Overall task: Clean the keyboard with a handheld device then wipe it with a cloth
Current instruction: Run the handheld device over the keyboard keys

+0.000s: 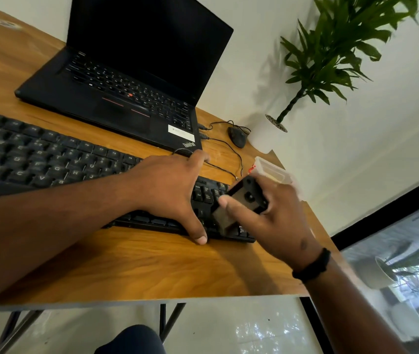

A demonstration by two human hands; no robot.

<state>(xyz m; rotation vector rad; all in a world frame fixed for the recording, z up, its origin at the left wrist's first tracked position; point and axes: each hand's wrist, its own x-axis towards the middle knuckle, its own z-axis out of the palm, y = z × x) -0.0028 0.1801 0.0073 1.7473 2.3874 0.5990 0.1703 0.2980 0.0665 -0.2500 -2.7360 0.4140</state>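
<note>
A black external keyboard (37, 159) lies across the wooden desk (152, 264) in front of me. My left hand (170, 190) rests spread over its right part, thumb at the near edge and fingers at the far edge, holding it steady. My right hand (272, 221) grips a small black handheld device (239, 203), tilted, its lower end down on the keys at the keyboard's right end. The picture is blurred around the device. No cloth is in view.
An open black laptop (132, 80) stands behind the keyboard. A black mouse (237, 136) with its cables lies to its right, beside a white pot with a green plant (267, 134). A clear plastic box (272, 169) sits by the desk's right edge.
</note>
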